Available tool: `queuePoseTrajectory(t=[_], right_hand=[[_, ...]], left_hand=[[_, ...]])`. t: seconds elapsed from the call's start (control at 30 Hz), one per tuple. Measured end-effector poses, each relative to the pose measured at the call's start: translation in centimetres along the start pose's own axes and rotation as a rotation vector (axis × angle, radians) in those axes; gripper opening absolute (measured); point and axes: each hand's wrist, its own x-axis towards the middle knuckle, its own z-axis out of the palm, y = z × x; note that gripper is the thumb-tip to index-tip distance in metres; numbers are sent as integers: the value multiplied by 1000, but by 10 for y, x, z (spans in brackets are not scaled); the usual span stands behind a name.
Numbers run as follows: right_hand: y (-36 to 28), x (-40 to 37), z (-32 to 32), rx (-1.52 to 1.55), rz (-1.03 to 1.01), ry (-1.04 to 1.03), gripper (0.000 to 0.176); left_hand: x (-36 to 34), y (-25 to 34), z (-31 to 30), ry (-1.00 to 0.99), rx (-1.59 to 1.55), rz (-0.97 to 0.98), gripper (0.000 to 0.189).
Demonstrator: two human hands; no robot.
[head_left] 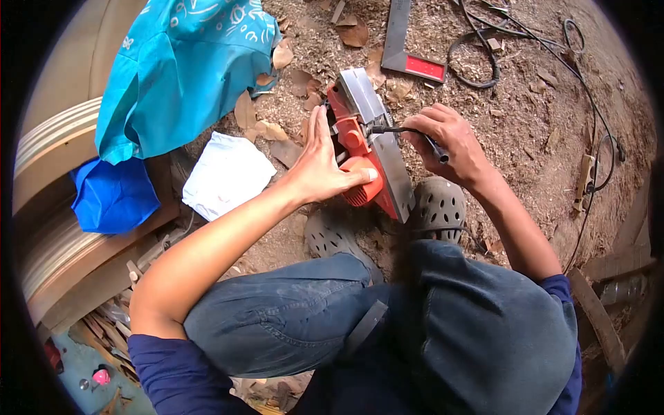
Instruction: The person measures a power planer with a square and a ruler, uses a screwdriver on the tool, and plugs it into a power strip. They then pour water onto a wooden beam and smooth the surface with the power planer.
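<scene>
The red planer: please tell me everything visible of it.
The planer has a red, plastic-looking body with slotted vents and a grey, metal-looking sole in two plates. It is tilted on its side by the shoes, its sole facing the right hand. The left hand steadies the body; the right hand's dark wrench reaches the gap between the plates.

Beneath my clogs (443, 216), the ground (543, 200) is carrying wood shavings (434, 31) and dry leaves (353, 33); a metal square (395, 34), a black cable (479, 84) and, towards the right edge, what seems a power strip (586, 181) are lying on it.
</scene>
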Motion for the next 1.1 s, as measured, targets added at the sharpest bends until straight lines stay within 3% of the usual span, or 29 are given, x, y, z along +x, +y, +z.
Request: queuePoseTrajectory(t=[0.57, 0.83, 0.97, 1.1], right_hand=[[3, 3, 2, -111, -46, -77, 15], [5, 7, -1, -347, -263, -57, 15], [5, 12, 2, -305, -214, -62, 19], [4, 26, -7, -20, -48, -206, 12]], left_hand=[[2, 5, 3, 14, 16, -22, 150], [-1, 7, 6, 56, 84, -2, 147], [-2, 13, 8, 92, 142, 18, 140], [-2, 15, 11, 133, 318, 58, 135]])
